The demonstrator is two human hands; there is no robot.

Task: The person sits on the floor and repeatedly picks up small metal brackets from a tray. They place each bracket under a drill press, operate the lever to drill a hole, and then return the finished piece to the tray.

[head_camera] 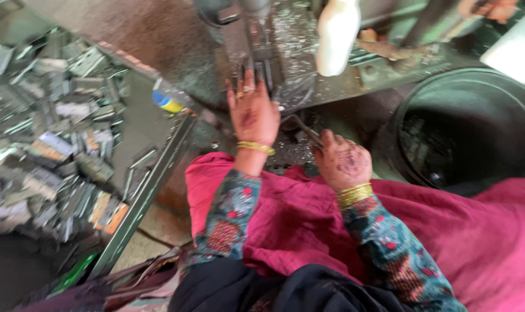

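My left hand reaches forward with its fingers spread, fingertips at the dark metal jaws of a small machine on the bench; whether it holds anything is blurred. My right hand is closed around a thin dark metal lever that runs up and left toward the machine. Both wrists carry gold bangles, and a pink cloth lies over my lap below the hands.
A tray heaped with several grey metal pieces fills the left. A dark round bin stands at the right. A white bottle stands behind the machine, amid metal shavings. A small yellow and blue object lies near the tray.
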